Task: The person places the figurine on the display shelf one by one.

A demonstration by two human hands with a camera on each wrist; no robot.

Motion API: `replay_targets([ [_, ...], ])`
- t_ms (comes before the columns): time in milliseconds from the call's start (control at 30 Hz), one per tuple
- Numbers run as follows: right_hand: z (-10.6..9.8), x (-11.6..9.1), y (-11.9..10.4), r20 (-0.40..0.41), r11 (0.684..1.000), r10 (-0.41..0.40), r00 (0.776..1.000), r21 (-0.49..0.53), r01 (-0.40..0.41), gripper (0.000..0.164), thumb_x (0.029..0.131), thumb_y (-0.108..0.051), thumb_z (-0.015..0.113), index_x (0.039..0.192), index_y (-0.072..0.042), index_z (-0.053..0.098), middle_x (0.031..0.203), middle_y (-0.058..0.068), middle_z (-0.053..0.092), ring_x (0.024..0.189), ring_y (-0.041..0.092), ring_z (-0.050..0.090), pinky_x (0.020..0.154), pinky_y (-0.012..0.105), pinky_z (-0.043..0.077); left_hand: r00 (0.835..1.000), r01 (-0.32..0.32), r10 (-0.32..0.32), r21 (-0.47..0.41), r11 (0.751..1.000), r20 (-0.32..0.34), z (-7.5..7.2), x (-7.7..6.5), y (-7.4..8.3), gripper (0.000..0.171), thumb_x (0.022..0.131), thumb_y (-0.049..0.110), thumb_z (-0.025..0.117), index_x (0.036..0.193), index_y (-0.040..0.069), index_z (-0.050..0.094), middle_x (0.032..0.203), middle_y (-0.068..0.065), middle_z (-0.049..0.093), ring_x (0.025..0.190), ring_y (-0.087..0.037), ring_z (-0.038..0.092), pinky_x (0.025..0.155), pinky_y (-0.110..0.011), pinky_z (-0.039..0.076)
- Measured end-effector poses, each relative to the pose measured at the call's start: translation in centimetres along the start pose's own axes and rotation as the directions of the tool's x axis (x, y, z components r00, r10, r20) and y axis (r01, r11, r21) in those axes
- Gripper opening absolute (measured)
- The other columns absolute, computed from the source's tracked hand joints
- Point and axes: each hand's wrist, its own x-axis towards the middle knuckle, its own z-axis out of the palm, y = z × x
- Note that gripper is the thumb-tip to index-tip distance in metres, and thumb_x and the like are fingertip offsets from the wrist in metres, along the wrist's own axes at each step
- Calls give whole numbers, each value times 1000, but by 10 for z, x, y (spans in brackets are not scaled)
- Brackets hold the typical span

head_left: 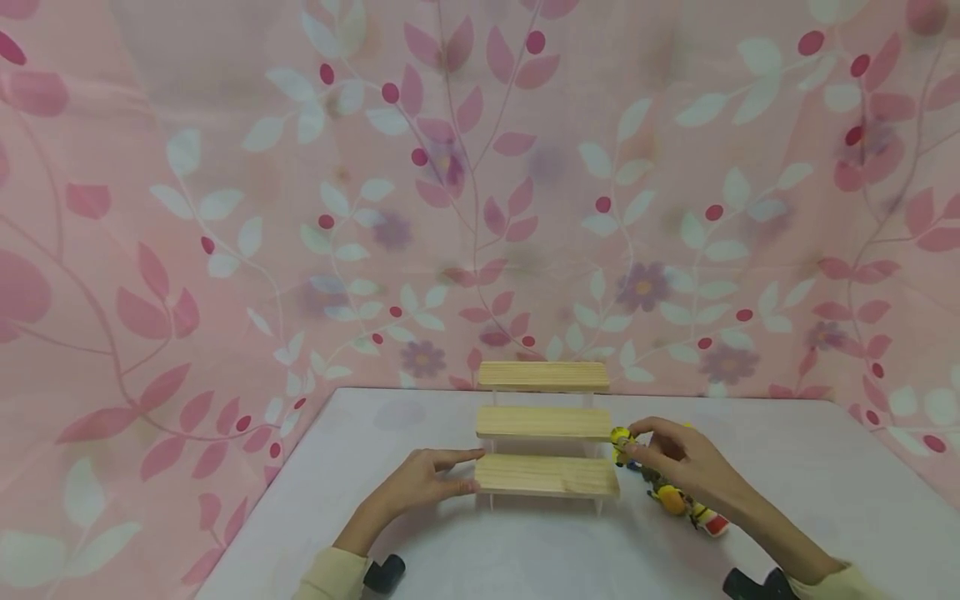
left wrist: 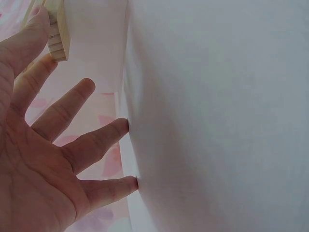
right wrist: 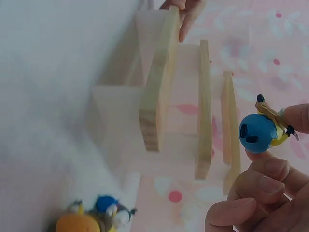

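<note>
Pinching a small toy [right wrist: 258, 134] in the right hand [head_left: 688, 461] beside the wooden shelf [head_left: 543, 423], gripping the lowest board [head_left: 547, 476] with the left hand [head_left: 420, 483], and perhaps risking a drop through a fingertip-only hold, or scattering the other toys [head_left: 671, 500] by dipping too low.

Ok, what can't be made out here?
Held figurine, its fine detail: too small in the head view, partly covered by the right hand.
Number of other figurines: partly behind that hand, head view; cut off by the bottom edge, right wrist view.
Shelf stand: mostly cut off by the top edge, left wrist view.
Left hand: mostly cut off by the top edge, right wrist view.
</note>
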Motion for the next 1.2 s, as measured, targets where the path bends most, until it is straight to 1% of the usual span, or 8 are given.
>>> replay_targets([
  [133,12,7,-6,-11,999,-19,1000,47,19,30,96,-29,66,117,-8,63,63,2,52,54,10,43,48,26,38,1000,-2,2,-6,1000,-1,0,1,-1,52,88,48,72,135,27,63,134,-2,60,123,-31,56,99,-52,47],
  [267,25,13,-13,-19,998,11,1000,64,-10,31,95,-32,66,117,-10,64,62,1,50,54,10,41,48,26,35,1000,1,-1,-22,1000,5,1,1,-1,54,88,48,72,135,23,63,135,-1,60,125,-29,54,100,-52,46],
  [467,42,22,-23,23,984,103,994,142,-106,38,94,-39,66,120,-11,63,76,8,64,57,14,45,48,25,35,1000,1,-2,-13,1000,-4,0,3,-2,53,87,48,72,134,26,64,134,0,60,125,-28,55,100,-51,46],
  [600,55,27,-28,42,978,118,992,167,-123,40,94,-41,66,121,-11,64,62,5,55,51,11,38,44,23,30,1000,2,-2,-10,1000,-6,-1,2,-2,55,87,49,72,135,24,63,134,0,60,125,-28,55,100,-51,46],
  [733,68,32,-32,46,970,108,993,213,-115,40,95,-37,66,123,-9,63,78,3,68,62,15,56,51,27,42,1000,3,-3,-5,1000,-7,-1,2,-1,56,87,49,72,135,22,63,134,0,60,124,-28,56,100,-51,47],
  [833,78,36,-35,39,961,130,991,240,-136,42,94,-37,67,124,-9,63,87,7,71,69,19,60,55,31,45,1000,4,-4,5,1000,-9,-2,2,-1,57,86,50,72,135,23,63,134,0,60,124,-27,56,99,-50,47],
  [1033,99,43,-39,12,944,205,979,261,-201,39,89,-42,72,117,-15,68,63,2,58,54,13,44,46,25,34,1000,22,-22,-2,1000,-7,0,2,0,55,86,51,72,134,26,64,133,0,61,124,-27,56,99,-50,47],
  [1200,114,44,-42,29,928,232,972,293,-231,38,89,-41,71,117,-15,68,53,-2,47,48,11,37,43,22,28,999,33,-33,-26,999,0,0,1,2,53,87,48,73,134,26,64,134,0,60,125,-28,55,100,-51,47],
])
